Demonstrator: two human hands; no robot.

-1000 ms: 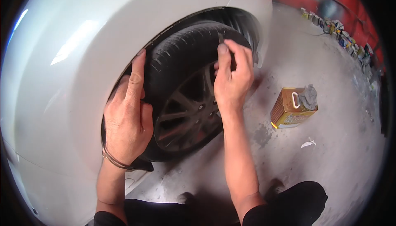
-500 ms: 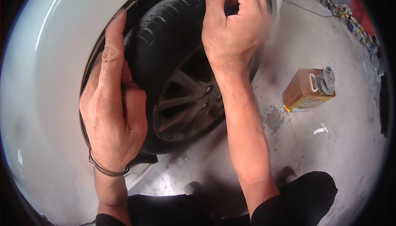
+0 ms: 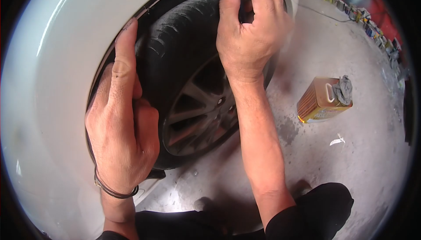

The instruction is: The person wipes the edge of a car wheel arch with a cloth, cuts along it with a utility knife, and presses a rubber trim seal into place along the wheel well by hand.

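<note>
A light-coloured car fender [image 3: 48, 91] curves around a wheel arch with a dark edge [image 3: 147, 8]. Inside the arch is a black tyre [image 3: 186, 18] on a multi-spoke wheel rim [image 3: 193, 117]. My left hand [image 3: 120, 126], with a dark cord at the wrist, lies along the arch edge. Its index finger is stretched out, the tip pressed on that edge; the other fingers bend inward, partly hidden. My right hand [image 3: 250, 34] is closed in a pinch at the top of the arch, in front of the tyre. What its thumb and index finger hold is too small to make out.
On the concrete floor [image 3: 280, 165] to the right stands a rectangular metal can [image 3: 322, 99] with a white handle and a crumpled grey rag [image 3: 344, 90] on top. A white scrap [image 3: 337, 141] lies near it. Several small containers [image 3: 372, 29] line the red wall.
The view has tilted slightly, so the wheel, hands and can appear a little lower. Both hands keep nearly the same places against the arch, and the right fingers stay pinched.
</note>
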